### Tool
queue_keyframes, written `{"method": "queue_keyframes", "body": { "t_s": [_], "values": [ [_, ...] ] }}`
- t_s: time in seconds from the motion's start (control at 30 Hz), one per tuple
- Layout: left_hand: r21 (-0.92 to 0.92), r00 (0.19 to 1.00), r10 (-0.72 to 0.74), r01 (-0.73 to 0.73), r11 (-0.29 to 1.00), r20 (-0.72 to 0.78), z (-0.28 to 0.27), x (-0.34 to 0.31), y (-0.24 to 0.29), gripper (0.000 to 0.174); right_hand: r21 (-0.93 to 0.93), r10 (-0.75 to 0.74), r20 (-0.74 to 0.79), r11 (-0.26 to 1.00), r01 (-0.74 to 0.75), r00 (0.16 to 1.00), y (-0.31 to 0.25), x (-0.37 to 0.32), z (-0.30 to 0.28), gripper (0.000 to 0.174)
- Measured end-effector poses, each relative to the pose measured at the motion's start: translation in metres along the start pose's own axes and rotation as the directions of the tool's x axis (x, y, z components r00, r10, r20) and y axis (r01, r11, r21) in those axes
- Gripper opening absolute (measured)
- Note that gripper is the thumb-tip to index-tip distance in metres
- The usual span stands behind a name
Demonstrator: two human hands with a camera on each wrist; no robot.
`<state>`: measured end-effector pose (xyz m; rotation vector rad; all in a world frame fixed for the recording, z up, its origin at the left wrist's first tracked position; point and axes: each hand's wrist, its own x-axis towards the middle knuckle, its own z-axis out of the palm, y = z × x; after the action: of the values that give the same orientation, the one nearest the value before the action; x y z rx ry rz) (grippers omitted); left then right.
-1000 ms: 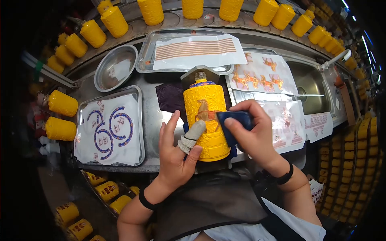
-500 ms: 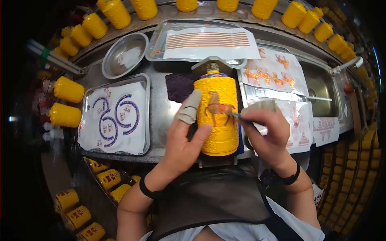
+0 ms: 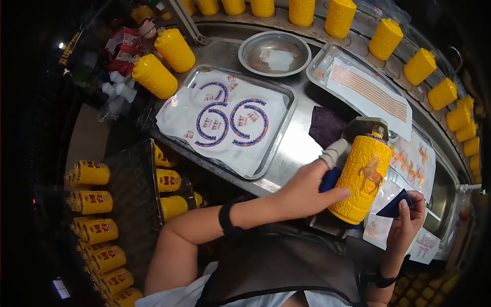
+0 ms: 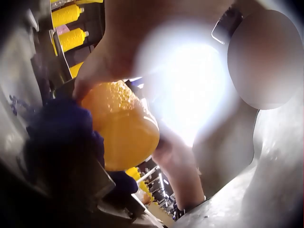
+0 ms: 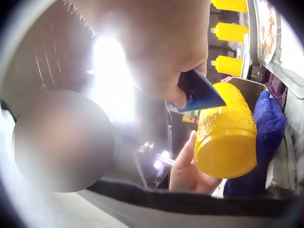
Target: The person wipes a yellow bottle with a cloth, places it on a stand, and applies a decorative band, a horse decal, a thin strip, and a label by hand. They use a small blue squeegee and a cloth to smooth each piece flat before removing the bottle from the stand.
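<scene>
A yellow embossed bottle (image 3: 353, 192) with a brown horse picture (image 3: 371, 175) lies tilted on a stand in the head view. My left hand (image 3: 302, 192) holds its left side, thumb on the lower face and the cloth-covered finger (image 3: 335, 152) by the upper side. My right hand (image 3: 409, 225) pinches a dark blue flat scraper (image 3: 396, 204) just right of the bottle, apart from it. The right wrist view shows the scraper (image 5: 202, 92) near the bottle (image 5: 225, 152), with blue cloth (image 5: 270, 118) beneath. The bottle's base (image 4: 128, 142) appears in the left wrist view.
Left of the bottle is a tray (image 3: 284, 123) with blue curved strips on paper. Behind are a metal bowl (image 3: 274, 71), a sheet of brown stripes (image 3: 368, 92) and a dark cloth (image 3: 325, 128). Horse pictures (image 3: 409, 163) lie at right. Yellow bottles (image 3: 302, 13) line the back.
The head view has swung left. My right hand has drawn the scraper away from the horse picture to the right. My left thumb now lies on the bottle's lower face.
</scene>
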<state>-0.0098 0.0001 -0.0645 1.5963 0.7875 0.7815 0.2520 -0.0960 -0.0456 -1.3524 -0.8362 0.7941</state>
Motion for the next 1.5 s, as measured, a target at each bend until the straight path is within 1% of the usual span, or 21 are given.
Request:
{"method": "queue_keyframes", "body": {
  "t_s": [0.07, 0.1, 0.13, 0.2, 0.23, 0.3, 0.37, 0.47, 0.5, 0.7, 0.8, 0.9, 1.0, 1.1, 1.2, 1.3, 1.4, 1.5],
  "values": [
    [0.073, 0.997, -0.081, 0.081, 0.994, -0.003, -0.036, -0.008, -0.001, 0.077, 0.176, 0.167, 0.019, 0.97, -0.168, 0.986, 0.003, 0.002, -0.008, 0.027],
    [0.069, 0.986, -0.15, 0.155, 0.986, -0.071, -0.056, -0.011, -0.003, 0.071, 0.173, 0.182, 0.087, 0.965, -0.195, 0.979, 0.008, 0.004, -0.014, 0.024],
    [0.058, 0.965, -0.221, 0.23, 0.971, -0.139, -0.079, -0.015, -0.006, 0.065, 0.197, 0.203, 0.106, 0.955, -0.221, 0.973, 0.009, 0.004, -0.013, 0.024],
    [0.15, 0.892, -0.371, 0.416, 0.897, -0.257, -0.133, -0.018, -0.013, 0.055, 0.242, 0.245, 0.142, 0.931, -0.273, 0.959, 0.009, 0.006, -0.01, 0.024],
    [0.294, 0.912, -0.181, 0.298, 0.908, -0.367, -0.161, -0.02, -0.03, 0.041, 0.236, 0.254, 0.137, 0.93, -0.28, 0.957, 0.01, 0.006, -0.008, 0.023],
    [0.501, 0.833, -0.147, 0.451, 0.738, -0.534, -0.229, -0.02, -0.06, 0.032, 0.23, 0.255, 0.127, 0.933, -0.278, 0.959, 0.015, 0.007, -0.009, 0.022],
    [0.745, 0.867, -0.046, 0.453, 0.49, -0.497, -0.274, -0.012, -0.062, 0.025, 0.221, 0.259, 0.126, 0.934, -0.281, 0.958, 0.018, 0.008, -0.01, 0.022],
    [0.83, 0.913, -0.046, 0.387, 0.401, -0.404, -0.311, -0.003, -0.08, 0.026, 0.193, 0.255, 0.125, 0.942, -0.276, 0.959, 0.018, 0.008, -0.009, 0.021],
    [0.793, 0.896, -0.175, 0.442, 0.419, -0.408, -0.32, 0.002, -0.087, 0.028, 0.172, 0.246, 0.114, 0.949, -0.263, 0.962, 0.018, 0.006, -0.01, 0.021],
    [0.841, 0.918, -0.11, 0.394, 0.372, -0.382, -0.329, 0.0, -0.098, 0.035, 0.126, 0.247, 0.062, 0.959, -0.253, 0.967, 0.017, 0.004, -0.007, 0.021],
    [0.86, 0.901, -0.118, 0.433, 0.27, -0.417, -0.33, 0.0, -0.084, 0.038, 0.099, 0.244, 0.071, 0.963, -0.25, 0.967, 0.019, 0.008, -0.006, 0.021],
    [0.803, 0.868, -0.203, 0.496, 0.33, -0.453, -0.347, -0.005, -0.088, 0.043, 0.082, 0.237, 0.071, 0.967, -0.243, 0.969, 0.018, 0.009, -0.003, 0.022],
    [0.831, 0.865, -0.224, 0.497, 0.25, -0.449, -0.353, -0.002, -0.086, 0.051, 0.063, 0.223, 0.053, 0.972, -0.226, 0.973, 0.018, 0.01, 0.003, 0.022],
    [0.768, 0.854, -0.283, 0.517, 0.378, -0.436, -0.368, 0.0, -0.095, 0.053, 0.059, 0.224, 0.06, 0.972, -0.228, 0.973, 0.02, 0.01, 0.002, 0.022],
    [0.797, 0.884, -0.285, 0.46, 0.392, -0.37, -0.381, 0.003, -0.103, 0.046, 0.061, 0.238, 0.055, 0.969, -0.241, 0.97, 0.021, 0.009, 0.002, 0.023],
    [0.796, 0.898, -0.278, 0.433, 0.423, -0.341, -0.389, 0.004, -0.11, 0.046, 0.057, 0.241, 0.054, 0.968, -0.244, 0.969, 0.021, 0.009, 0.001, 0.023],
    [0.77, 0.858, -0.354, 0.498, 0.4, -0.372, -0.379, 0.008, -0.096, 0.06, 0.05, 0.241, 0.05, 0.969, -0.243, 0.969, 0.022, 0.009, 0.002, 0.023],
    [0.781, 0.85, -0.344, 0.512, 0.357, -0.399, -0.383, 0.008, -0.1, 0.062, 0.044, 0.237, 0.047, 0.97, -0.239, 0.97, 0.022, 0.009, 0.004, 0.022]
  ]
}}
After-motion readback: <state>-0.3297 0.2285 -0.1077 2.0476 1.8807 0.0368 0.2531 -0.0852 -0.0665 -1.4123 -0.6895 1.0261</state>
